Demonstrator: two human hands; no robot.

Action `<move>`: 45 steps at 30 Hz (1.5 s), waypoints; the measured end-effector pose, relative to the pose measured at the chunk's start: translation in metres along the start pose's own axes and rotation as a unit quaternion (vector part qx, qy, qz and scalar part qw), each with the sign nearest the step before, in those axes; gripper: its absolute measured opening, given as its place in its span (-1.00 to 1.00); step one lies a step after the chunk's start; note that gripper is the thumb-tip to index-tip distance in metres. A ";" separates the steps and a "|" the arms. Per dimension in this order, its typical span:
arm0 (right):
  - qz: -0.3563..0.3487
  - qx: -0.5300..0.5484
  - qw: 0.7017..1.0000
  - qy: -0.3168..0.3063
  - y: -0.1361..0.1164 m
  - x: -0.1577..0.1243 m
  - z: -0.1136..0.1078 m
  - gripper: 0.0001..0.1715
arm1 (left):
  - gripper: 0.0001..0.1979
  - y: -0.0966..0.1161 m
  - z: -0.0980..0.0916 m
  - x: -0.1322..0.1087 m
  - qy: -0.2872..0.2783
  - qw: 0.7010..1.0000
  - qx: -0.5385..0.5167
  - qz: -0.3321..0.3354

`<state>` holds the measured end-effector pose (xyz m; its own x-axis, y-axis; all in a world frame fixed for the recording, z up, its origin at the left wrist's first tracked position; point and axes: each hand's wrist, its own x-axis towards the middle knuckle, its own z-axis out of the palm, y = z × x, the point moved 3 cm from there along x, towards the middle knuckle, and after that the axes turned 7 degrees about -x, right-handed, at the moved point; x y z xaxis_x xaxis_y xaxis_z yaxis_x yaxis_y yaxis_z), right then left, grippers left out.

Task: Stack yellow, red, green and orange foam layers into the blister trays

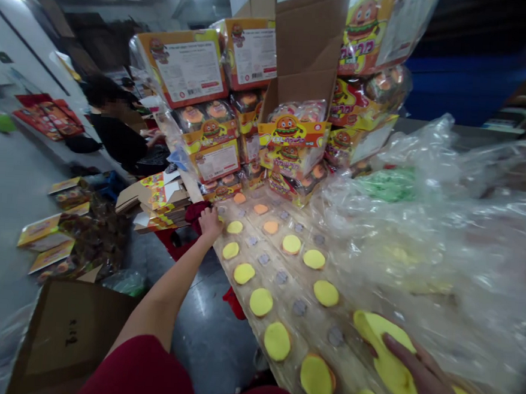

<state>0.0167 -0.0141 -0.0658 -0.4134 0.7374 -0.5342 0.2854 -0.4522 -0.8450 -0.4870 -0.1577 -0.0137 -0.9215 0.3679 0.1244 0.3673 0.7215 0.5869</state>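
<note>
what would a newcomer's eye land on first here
Probably the bright yellow discs laid in rows along the table, with the right hand holding more yellow pieces at the near right. Next come the burger-cartoon packs stacked at the far end, then the big heap of clear plastic along the right side.

My left arm (166, 298) stretched forward, left hand (210, 222) at the far left edge of the table (300, 338), right hand (419, 373) gripping, thumb uppermost, at its near end
</note>
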 end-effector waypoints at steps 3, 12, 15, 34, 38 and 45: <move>0.017 0.072 0.995 -0.072 -0.026 -0.016 0.030 -0.21 | -0.55 0.035 0.020 -0.047 -0.051 0.996 -0.067 0.043; -0.276 -0.122 0.939 -0.166 -0.062 0.001 0.082 -0.36 | -0.73 0.130 0.074 -0.243 -0.464 0.671 -0.559 -0.149; -0.291 -0.152 0.938 -0.109 -0.058 0.004 0.082 -0.35 | -0.83 0.138 0.075 -0.249 -0.411 0.638 -0.613 -0.219; -0.133 -0.090 0.985 -0.068 -0.038 0.006 0.053 -0.45 | -0.75 0.098 0.130 -0.011 -0.202 0.951 -0.229 -0.049; -0.138 -0.081 0.985 -0.068 -0.037 0.009 0.050 -0.46 | -0.84 0.102 0.145 -0.003 -0.212 0.966 -0.145 0.009; -0.081 0.057 0.990 -0.104 -0.034 0.010 0.051 -0.47 | -0.56 0.118 0.121 -0.042 -0.140 0.978 -0.102 0.115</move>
<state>-0.0414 -0.0174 -0.0437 -0.6184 0.6907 -0.3747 0.1069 -0.3985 -0.9109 -0.3892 -0.0172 -0.0461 -0.7364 0.6733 0.0656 0.5022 0.4792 0.7199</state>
